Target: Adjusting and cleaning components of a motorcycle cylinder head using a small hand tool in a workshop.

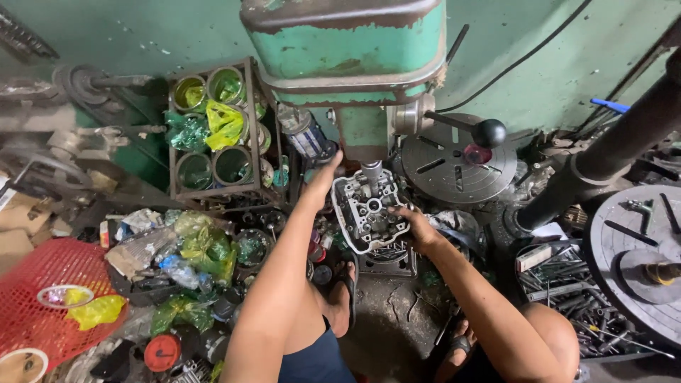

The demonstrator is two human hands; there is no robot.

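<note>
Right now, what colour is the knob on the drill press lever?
Black, a glossy round knob, seen best in the head view, right of the green drill press.

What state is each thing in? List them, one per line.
Cylinder head: lying under the drill spindle, gripped on both sides.
Left hand: on the head's far left corner.
Right hand: on the head's right edge.
Drill press: spindle just above the head; whether it spins cannot be told.
Feed lever: untouched.
Red basket: upside down.

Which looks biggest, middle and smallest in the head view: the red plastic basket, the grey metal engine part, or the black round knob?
1. Red plastic basket, though it lies nearer the camera.
2. Grey metal engine part, held by both hands.
3. Black round knob.
</note>
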